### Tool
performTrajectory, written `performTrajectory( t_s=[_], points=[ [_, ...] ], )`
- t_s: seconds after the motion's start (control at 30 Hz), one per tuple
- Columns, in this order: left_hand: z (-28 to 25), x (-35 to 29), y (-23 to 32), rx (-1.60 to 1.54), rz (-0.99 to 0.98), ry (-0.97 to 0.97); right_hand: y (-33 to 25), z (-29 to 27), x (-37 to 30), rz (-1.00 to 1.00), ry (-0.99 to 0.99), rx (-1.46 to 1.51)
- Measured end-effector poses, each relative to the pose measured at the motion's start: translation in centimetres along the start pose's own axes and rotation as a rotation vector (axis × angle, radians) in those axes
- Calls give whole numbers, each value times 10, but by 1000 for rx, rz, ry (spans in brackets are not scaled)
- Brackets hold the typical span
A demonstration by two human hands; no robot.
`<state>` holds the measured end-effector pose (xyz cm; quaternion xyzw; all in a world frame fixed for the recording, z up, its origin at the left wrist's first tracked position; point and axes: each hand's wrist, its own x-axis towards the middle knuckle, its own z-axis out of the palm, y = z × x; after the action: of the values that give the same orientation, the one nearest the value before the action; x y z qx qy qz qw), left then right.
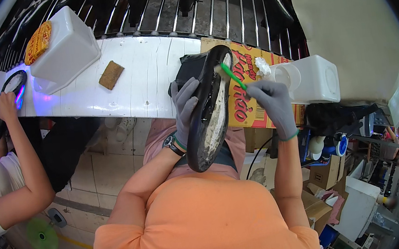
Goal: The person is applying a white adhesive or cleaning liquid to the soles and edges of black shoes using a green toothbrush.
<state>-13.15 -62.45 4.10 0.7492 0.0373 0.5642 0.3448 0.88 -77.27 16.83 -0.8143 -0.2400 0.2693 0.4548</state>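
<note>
In front of my chest, a black boot [216,120] is tipped so that its underside faces me, with a black rim around a whitish, smeared middle. My left hand [185,107], in a grey glove, grips it from the left side. In my gloved right hand [273,106] is a small brush [233,75] with a green handle. The brush head meets the underside near the boot's far end. A printed yellow and red cardboard sheet [249,106] lies on the bench beneath.
A white container [320,79] lies at right beside a crumpled white wad [262,66]. Left are a brown block [111,75] and a white tub [65,51] with a yellow packet [38,43]. Metal rack bars [209,5] run behind. At far left, a co-worker's hand [7,106] holds a shoe.
</note>
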Motion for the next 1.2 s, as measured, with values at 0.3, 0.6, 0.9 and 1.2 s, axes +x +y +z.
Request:
performTrajectory(
  t_s=[0.3,0.6,0.9,1.2],
  points=[
    [0,7,1,-1,33,39,1,7,13,-107,163,-52],
    [1,11,5,-100,7,51,-18,13,-45,-39,26,-7],
    [-20,32,11,-75,27,-85,-39,21,-70,-310,-49,-118],
    [-35,58,25,-97,17,-167,-64,18,-88,-500,-79,-196]
  ],
)
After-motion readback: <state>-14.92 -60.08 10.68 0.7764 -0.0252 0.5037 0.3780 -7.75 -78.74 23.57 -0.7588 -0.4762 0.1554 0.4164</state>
